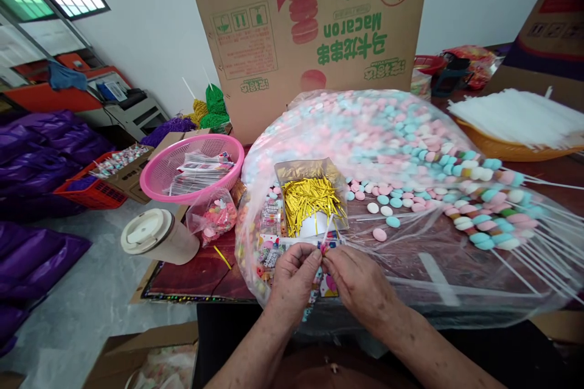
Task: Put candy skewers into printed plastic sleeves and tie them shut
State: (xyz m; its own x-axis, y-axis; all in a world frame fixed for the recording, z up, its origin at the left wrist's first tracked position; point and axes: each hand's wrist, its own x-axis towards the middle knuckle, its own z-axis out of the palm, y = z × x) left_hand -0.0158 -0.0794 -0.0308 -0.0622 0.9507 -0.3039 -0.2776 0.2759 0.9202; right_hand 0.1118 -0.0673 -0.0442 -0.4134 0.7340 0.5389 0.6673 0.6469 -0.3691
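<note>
Head view: gathered pkt neck (pixel 324 248) is pinched by L hand (pixel 295 270) & R hand (pixel 361 281), near side of gold ties (pixel 312 197); if pinch is eased early, neck could be loosened & stick (pixel 329 227) shifted.

Candy workshop: Macaron carton (pixel 314 85) at far edge of table (pixel 205 276), candy heap (pixel 347 121) before it, white sticks (pixel 515 118) near right corner.

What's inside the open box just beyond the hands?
A loose heap of gold strips, with a white patch showing at the near side. Whatever lies under the heap is covered.
</note>
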